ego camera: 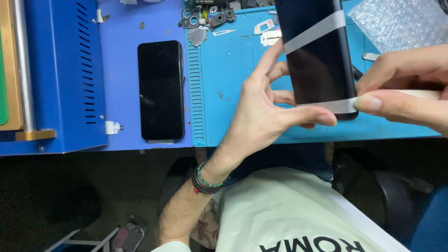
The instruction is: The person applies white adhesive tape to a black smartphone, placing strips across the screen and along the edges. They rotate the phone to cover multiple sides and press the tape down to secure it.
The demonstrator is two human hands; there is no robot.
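Observation:
My left hand (267,107) holds a dark phone (317,51) upright over the blue work mat (233,70), thumb pressed along its lower edge and fingers behind it. A strip of pale tape (315,31) crosses the phone near its top. A second tape strip (339,106) runs along the bottom edge. My right hand (406,86) pinches this lower tape at the phone's right corner between thumb and forefinger. Beaded bracelets sit on my left wrist.
A second black phone (161,89) lies flat on the blue bench to the left. A blue machine housing (65,74) stands at far left. Small camera rings and parts (205,18) lie at the mat's top. Bubble wrap (401,21) sits at top right.

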